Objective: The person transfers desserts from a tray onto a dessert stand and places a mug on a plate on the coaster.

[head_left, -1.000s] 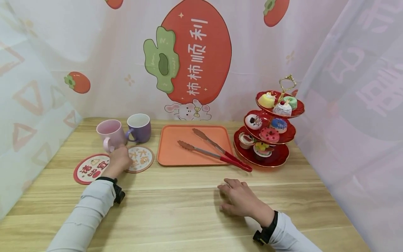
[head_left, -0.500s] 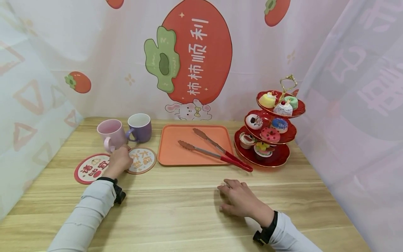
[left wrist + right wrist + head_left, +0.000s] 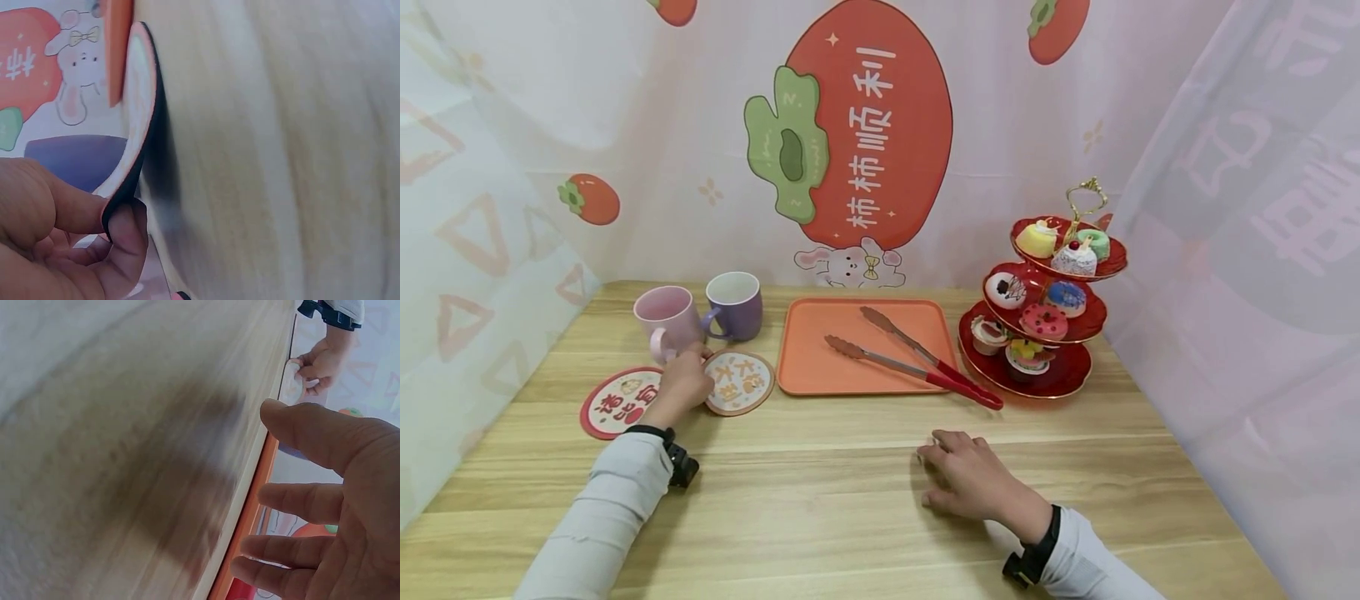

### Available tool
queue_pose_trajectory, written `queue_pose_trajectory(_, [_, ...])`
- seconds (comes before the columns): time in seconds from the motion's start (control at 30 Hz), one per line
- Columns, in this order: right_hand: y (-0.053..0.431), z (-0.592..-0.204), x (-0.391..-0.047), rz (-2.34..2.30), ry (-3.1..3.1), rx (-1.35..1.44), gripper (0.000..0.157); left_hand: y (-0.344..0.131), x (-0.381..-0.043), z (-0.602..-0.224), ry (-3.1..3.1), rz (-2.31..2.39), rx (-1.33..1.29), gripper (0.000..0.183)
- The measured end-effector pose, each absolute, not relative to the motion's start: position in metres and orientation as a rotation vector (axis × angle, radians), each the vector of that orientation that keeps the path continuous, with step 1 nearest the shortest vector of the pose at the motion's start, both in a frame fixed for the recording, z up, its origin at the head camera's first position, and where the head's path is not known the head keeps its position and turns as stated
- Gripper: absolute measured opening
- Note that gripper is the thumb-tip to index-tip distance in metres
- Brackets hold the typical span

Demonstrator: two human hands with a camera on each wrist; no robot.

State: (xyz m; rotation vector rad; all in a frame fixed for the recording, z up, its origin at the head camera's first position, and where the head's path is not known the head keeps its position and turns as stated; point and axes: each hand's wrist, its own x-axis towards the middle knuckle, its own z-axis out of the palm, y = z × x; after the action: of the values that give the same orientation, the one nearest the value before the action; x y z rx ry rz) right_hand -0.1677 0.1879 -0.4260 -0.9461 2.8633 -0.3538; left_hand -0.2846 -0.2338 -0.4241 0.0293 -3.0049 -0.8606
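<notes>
My left hand (image 3: 683, 385) pinches the near-left edge of a round coaster (image 3: 740, 383) with orange lettering. In the left wrist view the coaster (image 3: 139, 106) shows its dark underside, bent and tilted up at the pinched edge between thumb and finger. Partly behind the left hand lies a red-rimmed coaster (image 3: 617, 404). Just beyond the hand stand a pink mug (image 3: 670, 318) and a purple mug (image 3: 737, 308). My right hand (image 3: 973, 479) holds nothing, low over the table's right half; the right wrist view shows its fingers (image 3: 303, 500) extended and spread.
An orange tray (image 3: 805, 367) lies at the table's back middle, with red-handled tongs (image 3: 887, 360) across it, their handles past its front right corner. To its right rises a red three-tier stand (image 3: 1075, 379) bearing small cakes and donuts. Printed curtains (image 3: 677, 167) enclose the table.
The orange-lettered coaster has shifted slightly right and toward me, its lettering turned a little, with the left hand at its edge. The right hand has stayed put.
</notes>
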Motion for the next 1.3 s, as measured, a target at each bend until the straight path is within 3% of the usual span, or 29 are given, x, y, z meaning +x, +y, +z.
queue_pose_trajectory(0.5, [0.192,-0.430,-0.167,-0.468,2.913,-1.011,0.058,-0.222,-0.268,-0.407,-2.830,-1.134,-0.085,0.035])
queue_pose_trajectory(0.87, [0.190,-0.428,-0.166,-0.523,2.932,-1.018,0.059,-0.209,-0.256,-0.388,-2.711,-0.942,-0.137,0.036])
queue_pose_trajectory(1.3, [0.190,-0.424,-0.164,-0.654,2.858,-0.970,0.062,-0.166,-0.229,-0.380,-2.696,-1.252,-0.374,0.027])
